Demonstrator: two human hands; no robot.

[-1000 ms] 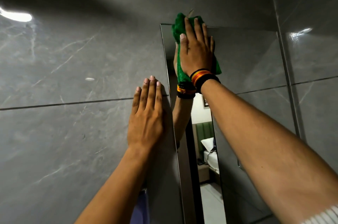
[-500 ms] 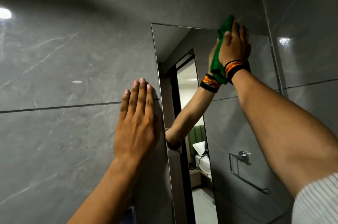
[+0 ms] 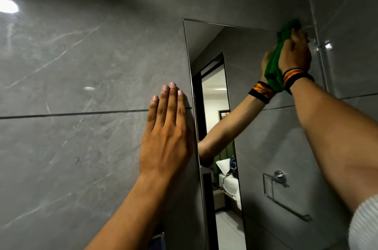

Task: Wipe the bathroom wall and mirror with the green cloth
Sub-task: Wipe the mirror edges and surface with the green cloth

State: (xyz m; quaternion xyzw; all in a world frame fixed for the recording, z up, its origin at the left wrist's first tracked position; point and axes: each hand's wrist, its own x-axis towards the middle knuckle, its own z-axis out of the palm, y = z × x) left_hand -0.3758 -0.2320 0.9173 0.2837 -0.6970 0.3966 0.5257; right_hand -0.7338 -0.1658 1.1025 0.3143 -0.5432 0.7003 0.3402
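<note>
Since half a second ago, the right hand (image 3: 294,53) has slid the cloth (image 3: 275,61) rightward along the mirror (image 3: 251,127), from just inside the top edge to the upper right corner. From the head view, that hand lies curled over the cloth, fingers closed on it and pressing it against the glass; the green fabric bunches above the knuckles and hangs down past the wrist, which wears striped bands (image 3: 294,78). The cloth sits at the corner where the mirror meets the wall (image 3: 81,65). The left hand (image 3: 165,135) stays flat on the grey tile just beside the mirror's left edge, fingers straight and pressed together, palm against the wall. Reflected in the glass are the right forearm, a doorway and a metal towel bar (image 3: 282,194).
</note>
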